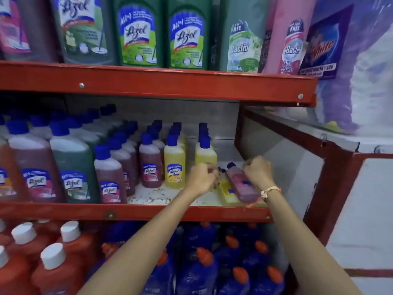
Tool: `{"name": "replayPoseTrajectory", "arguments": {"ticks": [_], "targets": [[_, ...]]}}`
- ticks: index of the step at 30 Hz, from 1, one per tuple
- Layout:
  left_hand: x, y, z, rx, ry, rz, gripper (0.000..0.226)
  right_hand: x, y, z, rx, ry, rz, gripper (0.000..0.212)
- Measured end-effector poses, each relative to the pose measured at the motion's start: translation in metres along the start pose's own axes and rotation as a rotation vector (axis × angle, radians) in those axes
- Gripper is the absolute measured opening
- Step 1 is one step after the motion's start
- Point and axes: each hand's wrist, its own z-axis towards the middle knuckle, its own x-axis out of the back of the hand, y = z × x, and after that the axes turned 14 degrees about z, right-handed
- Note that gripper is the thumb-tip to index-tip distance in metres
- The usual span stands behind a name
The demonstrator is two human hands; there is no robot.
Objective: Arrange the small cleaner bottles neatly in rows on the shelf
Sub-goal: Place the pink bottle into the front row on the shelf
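Observation:
Small Lizol cleaner bottles with blue caps stand in rows on the middle red shelf (148, 211): maroon ones (150, 165) and yellow ones (174, 167), with another yellow row (205, 154) further right. At the shelf's right end a pink bottle (241, 185) lies on its side on top of lying yellow bottles (228, 193). My left hand (201, 177) is curled at the necks of the lying yellow bottles. My right hand (258, 171) is closed in a fist against the pink bottle's right shoulder. The fingers hide how firm either grip is.
Larger maroon and green Lizol bottles (72, 167) fill the shelf's left part. Big bottles (187, 37) stand on the shelf above, and orange and blue bottles (197, 271) below. A red frame post (240, 133) closes the shelf's right end. Debris specks lie on the shelf floor (153, 196).

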Motion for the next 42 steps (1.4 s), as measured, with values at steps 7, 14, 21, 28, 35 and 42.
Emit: {"name": "replayPoseTrajectory", "arguments": {"ticks": [7,14,21,28,35,42], "targets": [[-0.038,0.012,0.028,0.219,-0.178,-0.122,0.022,0.006,0.025,0.017,-0.187,-0.249,0.043,0.054],[-0.037,0.014,0.034,0.336,-0.150,-0.298,0.043,0.017,0.012,0.001,-0.351,-0.346,0.430,0.041],[-0.014,0.014,0.010,0.210,-0.088,-0.378,0.043,0.030,-0.006,-0.025,-0.331,-0.339,0.690,0.046],[0.042,-0.026,-0.015,0.083,0.048,-0.362,0.047,-0.004,-0.049,-0.055,-0.170,-0.312,0.793,0.048],[0.085,-0.077,-0.032,0.084,0.295,-0.228,0.045,-0.074,-0.091,-0.077,-0.007,-0.275,0.726,0.050],[0.092,-0.111,-0.042,0.056,0.411,-0.163,0.037,-0.111,-0.099,-0.085,0.125,-0.293,0.652,0.047]]}}
